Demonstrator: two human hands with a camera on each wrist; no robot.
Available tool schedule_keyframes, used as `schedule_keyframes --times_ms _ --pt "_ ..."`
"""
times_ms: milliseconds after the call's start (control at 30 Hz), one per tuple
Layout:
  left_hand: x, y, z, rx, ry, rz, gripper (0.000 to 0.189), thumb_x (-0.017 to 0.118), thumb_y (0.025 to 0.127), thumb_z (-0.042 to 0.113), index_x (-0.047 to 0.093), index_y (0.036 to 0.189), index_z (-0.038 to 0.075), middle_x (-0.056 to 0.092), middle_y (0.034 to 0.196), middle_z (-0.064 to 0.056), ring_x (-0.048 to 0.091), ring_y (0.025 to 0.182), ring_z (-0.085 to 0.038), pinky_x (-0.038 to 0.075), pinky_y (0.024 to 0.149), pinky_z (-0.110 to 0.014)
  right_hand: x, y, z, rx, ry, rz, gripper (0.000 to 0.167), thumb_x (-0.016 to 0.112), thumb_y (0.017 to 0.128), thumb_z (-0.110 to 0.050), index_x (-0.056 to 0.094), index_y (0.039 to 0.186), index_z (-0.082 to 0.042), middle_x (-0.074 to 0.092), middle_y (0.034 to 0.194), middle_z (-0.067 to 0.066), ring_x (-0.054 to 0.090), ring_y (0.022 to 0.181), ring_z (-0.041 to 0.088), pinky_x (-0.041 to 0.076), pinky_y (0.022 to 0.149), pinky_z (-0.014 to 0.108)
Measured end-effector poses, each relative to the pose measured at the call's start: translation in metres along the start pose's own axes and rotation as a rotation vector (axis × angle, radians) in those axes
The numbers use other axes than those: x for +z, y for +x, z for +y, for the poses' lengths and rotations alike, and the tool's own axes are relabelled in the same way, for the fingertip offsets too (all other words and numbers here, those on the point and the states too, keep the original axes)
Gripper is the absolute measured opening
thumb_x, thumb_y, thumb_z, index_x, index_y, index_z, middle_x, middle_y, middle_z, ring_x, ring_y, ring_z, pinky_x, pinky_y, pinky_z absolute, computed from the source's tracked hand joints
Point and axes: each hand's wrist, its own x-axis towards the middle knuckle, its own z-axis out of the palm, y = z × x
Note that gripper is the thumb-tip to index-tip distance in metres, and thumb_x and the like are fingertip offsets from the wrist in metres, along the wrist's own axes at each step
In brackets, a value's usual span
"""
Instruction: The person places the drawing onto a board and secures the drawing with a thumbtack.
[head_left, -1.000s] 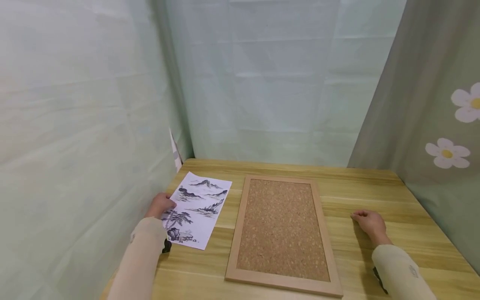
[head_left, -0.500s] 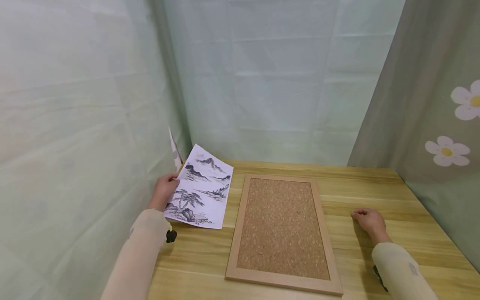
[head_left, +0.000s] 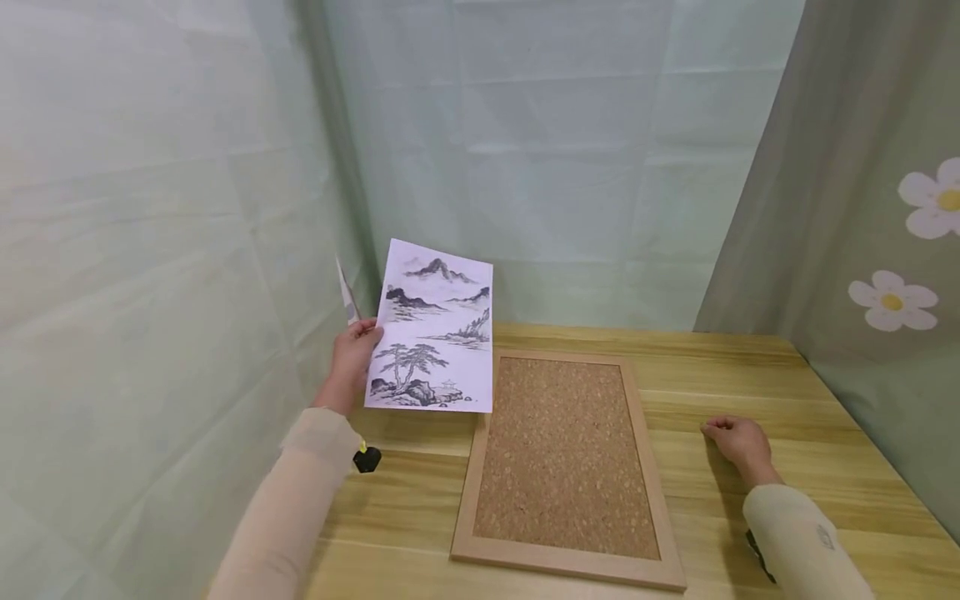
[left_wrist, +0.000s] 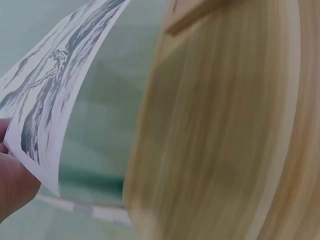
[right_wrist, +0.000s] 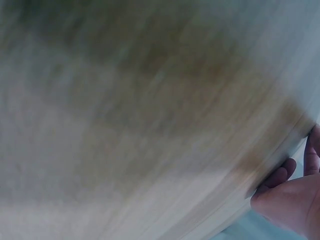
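Note:
A white sheet of paper (head_left: pixel 465 379) printed with an ink landscape of mountains and pines is raised off the table, facing me. My left hand (head_left: pixel 351 358) pinches its left edge between thumb and fingers. In the left wrist view the paper (left_wrist: pixel 50 120) bows a little, and the thumb (left_wrist: pixel 17 182) lies on its edge. A cork board (head_left: pixel 566 458) in a light wooden frame lies flat on the table, its far left corner overlapped by the paper in the head view. Right of the board, my right hand (head_left: pixel 741 450) rests at the tabletop, fingers loosely curled, nothing seen in them.
The wood-grain table (head_left: pixel 405 517) is bordered by a pale green curtain (head_left: pixel 187 292) on the left and another behind. A greyish curtain with white flowers (head_left: pixel 892 302) hangs on the right. Black wrist cameras (head_left: pixel 367 460) sit at both cuffs.
My left hand has lifted the paper from the table and moved it up and to the right, tilting it upright. The right hand and the cork board have stayed in place.

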Motion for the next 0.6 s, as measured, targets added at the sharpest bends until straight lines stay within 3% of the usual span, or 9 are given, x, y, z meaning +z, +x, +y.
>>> schedule_keyframes --times_ms 100,233,600 --pt "0.0 0.002 0.001 0.017 -0.045 -0.016 0.036 0.055 0.102 0.011 0.053 0.136 0.0 0.057 0.102 -0.002 0.058 0.079 -0.009 0.049 0.068 -0.02 0.039 0.005 0.001 -0.001 0.045 -0.016 0.035 0.057 0.098 -0.025 0.066 0.109 0.006 0.061 0.118 0.029 0.054 0.104 0.042 0.041 0.087 0.051" --pt "0.025 -0.009 -0.003 0.027 -0.119 -0.062 0.032 0.055 0.101 0.007 0.052 0.131 -0.004 0.055 0.098 -0.001 0.058 0.077 -0.008 0.05 0.067 -0.019 0.038 0.003 -0.001 -0.002 0.049 -0.024 0.035 0.056 0.099 -0.024 0.065 0.11 0.008 0.06 0.118 0.031 0.054 0.101 0.04 0.039 0.087 0.052" --pt "0.084 -0.045 -0.026 -0.077 -0.156 -0.171 0.028 0.057 0.101 0.009 0.058 0.128 0.001 0.06 0.106 -0.009 0.062 0.083 -0.014 0.052 0.069 -0.023 0.038 0.004 -0.005 -0.01 0.047 -0.024 0.035 0.056 0.1 -0.024 0.064 0.109 0.008 0.06 0.115 0.03 0.053 0.097 0.037 0.039 0.083 0.047"
